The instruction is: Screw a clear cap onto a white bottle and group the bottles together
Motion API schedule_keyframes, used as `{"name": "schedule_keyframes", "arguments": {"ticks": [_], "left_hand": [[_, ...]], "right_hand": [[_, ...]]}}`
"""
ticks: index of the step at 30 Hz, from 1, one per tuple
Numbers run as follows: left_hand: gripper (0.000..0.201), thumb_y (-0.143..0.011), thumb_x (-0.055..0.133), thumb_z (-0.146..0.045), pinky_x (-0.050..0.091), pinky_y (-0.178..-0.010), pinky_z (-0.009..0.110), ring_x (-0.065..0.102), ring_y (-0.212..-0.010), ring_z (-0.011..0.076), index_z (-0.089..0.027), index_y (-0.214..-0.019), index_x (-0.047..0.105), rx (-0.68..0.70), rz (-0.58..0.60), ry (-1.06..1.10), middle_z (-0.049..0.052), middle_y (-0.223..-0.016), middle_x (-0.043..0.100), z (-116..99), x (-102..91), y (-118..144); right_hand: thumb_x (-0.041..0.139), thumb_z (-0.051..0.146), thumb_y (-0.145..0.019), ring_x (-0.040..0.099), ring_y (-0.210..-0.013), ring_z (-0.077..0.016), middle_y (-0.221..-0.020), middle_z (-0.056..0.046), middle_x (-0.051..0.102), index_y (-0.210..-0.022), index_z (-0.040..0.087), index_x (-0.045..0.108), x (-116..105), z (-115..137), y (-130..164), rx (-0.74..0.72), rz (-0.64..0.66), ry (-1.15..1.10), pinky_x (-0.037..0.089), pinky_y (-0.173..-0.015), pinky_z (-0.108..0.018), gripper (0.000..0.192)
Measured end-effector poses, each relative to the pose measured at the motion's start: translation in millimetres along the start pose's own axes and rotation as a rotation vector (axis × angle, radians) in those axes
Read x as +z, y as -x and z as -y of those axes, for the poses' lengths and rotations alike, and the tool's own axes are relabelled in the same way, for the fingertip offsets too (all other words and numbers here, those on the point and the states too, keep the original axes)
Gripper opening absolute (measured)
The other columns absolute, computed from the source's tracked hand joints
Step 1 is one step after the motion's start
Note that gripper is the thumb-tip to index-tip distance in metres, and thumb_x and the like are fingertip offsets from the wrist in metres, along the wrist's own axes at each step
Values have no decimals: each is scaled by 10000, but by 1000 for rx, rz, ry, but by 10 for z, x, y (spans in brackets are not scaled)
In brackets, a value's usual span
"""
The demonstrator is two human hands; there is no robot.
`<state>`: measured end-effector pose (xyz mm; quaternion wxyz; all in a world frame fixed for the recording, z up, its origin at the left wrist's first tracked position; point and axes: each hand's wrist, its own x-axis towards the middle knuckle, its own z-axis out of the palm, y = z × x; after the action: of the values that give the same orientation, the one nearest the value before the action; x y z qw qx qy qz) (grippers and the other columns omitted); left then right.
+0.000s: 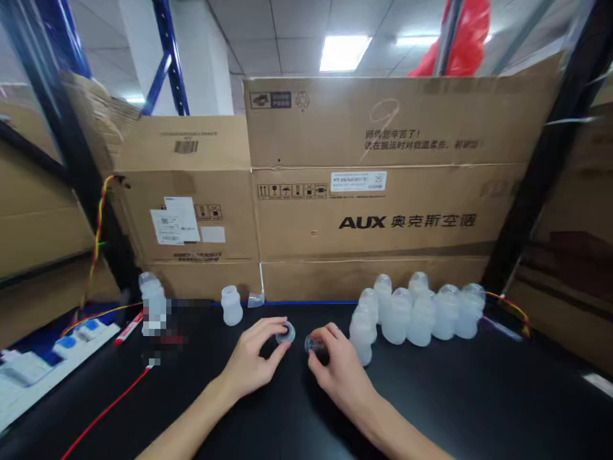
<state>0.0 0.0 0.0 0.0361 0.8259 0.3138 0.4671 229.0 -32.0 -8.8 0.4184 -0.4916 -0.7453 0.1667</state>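
The left hand [251, 365] pinches a small clear round cap [286, 332]; the right hand [338, 367] clenches a dark small piece [313, 345]. Both lie side by side, mid black surface [479, 396], the translucent plastic bottles [416, 313] just right.

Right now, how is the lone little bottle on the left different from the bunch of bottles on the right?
The lone bottle stands by itself, left of both hands; the bunch of bottles stands crowded together, right of them. The lone bottle looks open-topped; the bunch carry clear domed caps. All are frosted white plastic, upright on the black table.
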Motion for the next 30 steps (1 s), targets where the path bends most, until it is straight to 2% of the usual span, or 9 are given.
{"name": "schedule_keyframes", "arguments": {"ticks": [3, 6, 11, 15, 20, 23, 26, 28, 30], "left_hand": [[226, -941, 697, -172, 623, -996, 363, 725, -1138, 200, -263, -1147, 675, 11, 29, 18, 74, -1252, 740, -105, 16, 29], [222, -936, 695, -173, 623, -996, 369, 730, -1136, 207, -260, -1140, 675, 21, 60, 42, 78, -1241, 745, -177, 28, 42], [241, -940, 684, -203, 613, -1001, 370, 724, -1141, 209, -267, -1171, 673, -45, 115, 84, 71, -1241, 742, -227, 61, 31], [309, -936, 685, -227, 602, -989, 354, 710, -1108, 195, -288, -1237, 651, -172, 190, 114, 48, -1265, 722, -259, 124, 29], [461, -908, 710, -216, 569, -1040, 376, 687, -1147, 202, -332, -1337, 588, -307, 307, 169, 19, -1314, 702, -277, 222, 60], [630, -893, 715, -198, 526, -1114, 406, 659, -1237, 209, -358, -1451, 471, -369, 357, 244, 27, -1397, 664, -251, 271, 83], [727, -899, 712, -233, 510, -1126, 437, 661, -1228, 213, -349, -1523, 357, -431, 361, 291, 59, -1404, 650, -214, 296, 94], [777, -876, 741, -252, 492, -1139, 461, 647, -1249, 228, -341, -1533, 335, -459, 343, 273, 72, -1406, 642, -197, 295, 92], [801, -841, 781, -267, 458, -1164, 485, 626, -1287, 249, -340, -1518, 359, -477, 331, 230, 66, -1390, 653, -190, 282, 83]], "right_hand": [[600, 73, -856, 598, -942, -197, -1023, -61, 578, -1006, 183, 722, 81, -13, 7, 21, 68, -3, 491, -884, -315, 222], [614, 91, -845, 588, -988, -232, -1051, -72, 603, -1136, 197, 727, 163, -59, 16, 24, 106, 22, 484, -918, -356, 329], [667, 154, -837, 585, -1020, -261, -1079, -83, 653, -1486, 134, 481, 232, -166, 20, 63, 77, -20, 456, -985, -420, 676], [695, 203, -820, 593, -1022, -259, -1093, -75, 666, -1537, 153, 395, 204, -211, -2, 94, 112, -97, 453, -1003, -441, 779], [659, 76, -713, 562, -1195, -250, -1312, -107, 585, -1601, 174, 278, 144, -227, -21, 101, 108, -194, 430, -1099, -426, 972], [606, 33, -712, 553, -1229, -247, -1323, -101, 582, -1504, 191, 456, 95, -179, -31, 62, 106, -174, 423, -1116, -411, 822], [589, 97, -820, 597, -1123, -235, -1195, -80, 630, -1190, 208, 692, 52, -114, -47, 35, 90, -113, 458, -1044, -380, 400], [614, 190, -886, 608, -1074, -236, -1151, -78, 640, -1050, 212, 743, 43, -87, -54, 47, 87, -72, 464, -1012, -377, 210], [645, 250, -904, 609, -1057, -242, -1140, -79, 645, -1011, 221, 770, 50, -79, -55, 67, 91, -46, 461, -997, -382, 167]]}}
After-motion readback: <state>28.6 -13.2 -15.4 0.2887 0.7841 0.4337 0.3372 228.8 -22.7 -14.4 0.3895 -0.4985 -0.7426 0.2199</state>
